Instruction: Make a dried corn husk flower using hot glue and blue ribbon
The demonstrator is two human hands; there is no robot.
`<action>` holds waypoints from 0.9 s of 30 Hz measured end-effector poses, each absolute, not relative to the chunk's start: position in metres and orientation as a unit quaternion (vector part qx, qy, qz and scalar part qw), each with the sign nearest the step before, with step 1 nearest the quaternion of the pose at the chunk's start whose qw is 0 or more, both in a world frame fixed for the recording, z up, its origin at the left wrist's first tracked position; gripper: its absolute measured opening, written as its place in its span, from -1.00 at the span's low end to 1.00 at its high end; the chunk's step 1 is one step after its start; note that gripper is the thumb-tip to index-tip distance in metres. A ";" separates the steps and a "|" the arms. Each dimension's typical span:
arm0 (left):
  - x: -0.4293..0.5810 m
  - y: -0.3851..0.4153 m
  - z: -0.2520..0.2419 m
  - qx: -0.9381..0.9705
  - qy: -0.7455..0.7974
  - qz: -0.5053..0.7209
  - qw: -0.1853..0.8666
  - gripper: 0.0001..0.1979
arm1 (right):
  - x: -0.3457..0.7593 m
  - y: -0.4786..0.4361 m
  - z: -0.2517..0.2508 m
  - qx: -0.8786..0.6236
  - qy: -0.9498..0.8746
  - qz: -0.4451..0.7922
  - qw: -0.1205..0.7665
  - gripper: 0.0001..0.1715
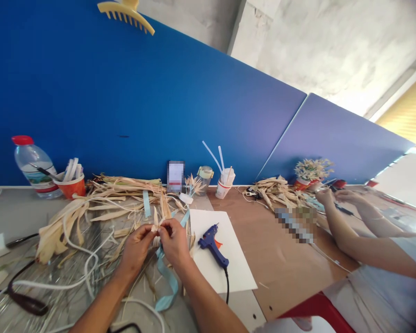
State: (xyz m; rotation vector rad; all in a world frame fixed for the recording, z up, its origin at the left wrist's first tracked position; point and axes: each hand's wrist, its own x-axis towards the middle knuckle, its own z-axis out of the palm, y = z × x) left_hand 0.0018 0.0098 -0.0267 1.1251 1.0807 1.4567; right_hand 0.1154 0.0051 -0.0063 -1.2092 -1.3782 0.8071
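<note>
My left hand and my right hand meet over the table, fingers pinched together on a small folded piece of dried straw leaf. A light blue ribbon trails down from under my right hand toward me. A heap of dried straw leaves lies just behind and left of my hands. A blue glue gun rests on a white sheet right of my right hand.
A water bottle and an orange cup stand at the back left by the blue partition. White and black cables cross the near left. A co-worker's arms work at the right beside more straw.
</note>
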 end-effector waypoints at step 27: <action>0.000 0.001 -0.030 0.685 0.491 0.529 0.102 -0.80 | 0.120 0.008 -0.003 -0.500 -0.539 0.454 0.503 -0.94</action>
